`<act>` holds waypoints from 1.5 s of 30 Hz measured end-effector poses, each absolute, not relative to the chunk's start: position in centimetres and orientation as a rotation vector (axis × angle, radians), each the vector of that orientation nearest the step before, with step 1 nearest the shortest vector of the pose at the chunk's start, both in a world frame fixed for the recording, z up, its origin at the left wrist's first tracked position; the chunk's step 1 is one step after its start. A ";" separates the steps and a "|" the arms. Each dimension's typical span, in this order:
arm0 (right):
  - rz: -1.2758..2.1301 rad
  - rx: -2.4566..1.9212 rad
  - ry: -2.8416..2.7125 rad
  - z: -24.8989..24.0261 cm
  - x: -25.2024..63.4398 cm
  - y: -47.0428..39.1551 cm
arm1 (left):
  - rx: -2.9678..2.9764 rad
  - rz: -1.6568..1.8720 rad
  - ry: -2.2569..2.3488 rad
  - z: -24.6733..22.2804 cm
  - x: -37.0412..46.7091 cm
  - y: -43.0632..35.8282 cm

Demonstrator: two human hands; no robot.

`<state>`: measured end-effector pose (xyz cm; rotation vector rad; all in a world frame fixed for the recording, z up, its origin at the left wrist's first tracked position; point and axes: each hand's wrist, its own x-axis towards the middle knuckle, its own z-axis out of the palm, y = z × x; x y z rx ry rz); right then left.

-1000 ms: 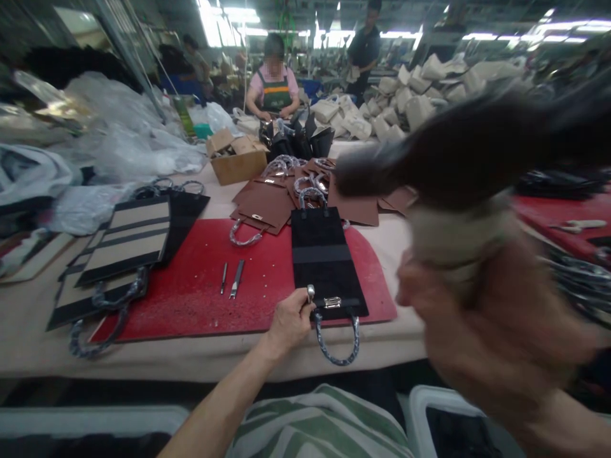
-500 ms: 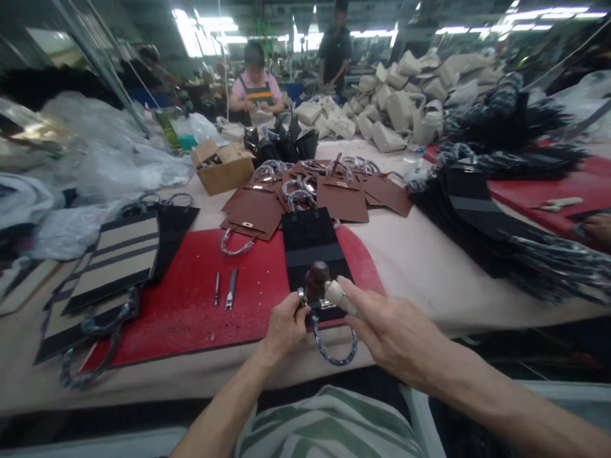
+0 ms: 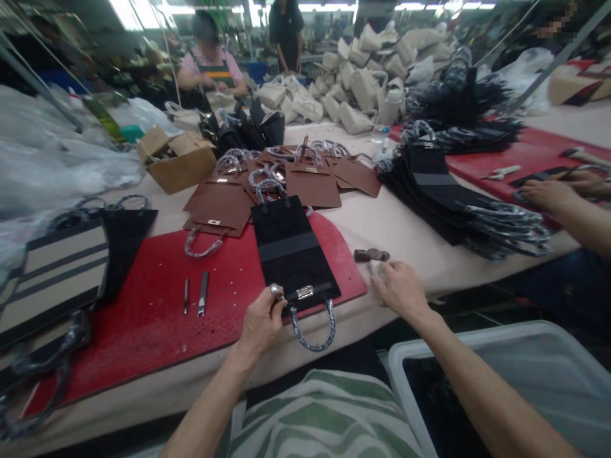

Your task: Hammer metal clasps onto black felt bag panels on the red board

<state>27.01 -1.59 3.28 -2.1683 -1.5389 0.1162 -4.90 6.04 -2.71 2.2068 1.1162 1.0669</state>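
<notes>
We pinch a small metal tool in our left hand, at the near left corner of the black bag panel, just beside its silver clasp. The panel lies on the red board, its long axis running away from us and slanting left. Our right hand, farther off, is closed round the hammer, right of the board; whether its head touches the surface, we cannot tell.
</notes>
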 end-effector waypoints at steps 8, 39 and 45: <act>0.382 -2.348 -1.611 2.1 16.0 -2.0 | 2.251 1.167 1.064 -3.1 -5.5 6.4; 0.513 -1.758 -1.192 -4.5 12.5 -4.1 | 1.378 0.980 1.068 -0.6 1.2 7.5; 0.542 -1.746 -1.179 -4.6 12.6 -4.3 | 1.494 0.906 1.111 -1.8 2.6 7.8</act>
